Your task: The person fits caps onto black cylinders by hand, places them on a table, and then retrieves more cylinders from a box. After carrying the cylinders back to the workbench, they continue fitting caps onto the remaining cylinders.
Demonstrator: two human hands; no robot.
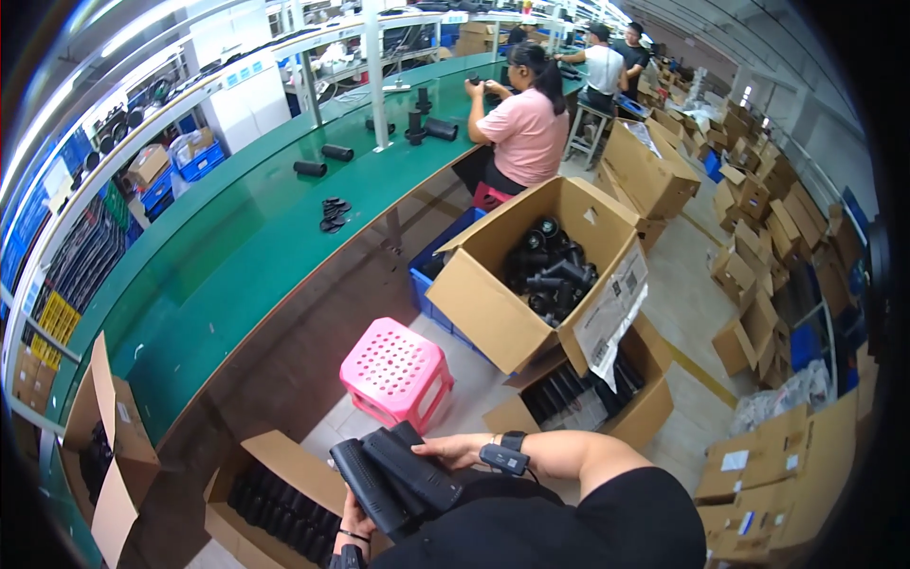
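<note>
Several black plastic cylinders (372,488) lie bundled against my front, between my two hands. My left hand (354,517) is closed round the left side of the bundle, its fingers partly hidden behind it. My right hand (449,450) grips the bundle's upper right, with the thumb lying over one cylinder. Below and to the left, an open carton (294,446) contains rows of similar black cylinders. Beyond my hands stands a pink plastic stool (394,365) with a perforated seat.
A long green workbench (237,275) carries loose cylinders and black discs (334,214). A large carton (493,303) of black parts stands right of the stool, beside another carton (645,408). A person in pink (526,133) sits at the bench; two others are farther back.
</note>
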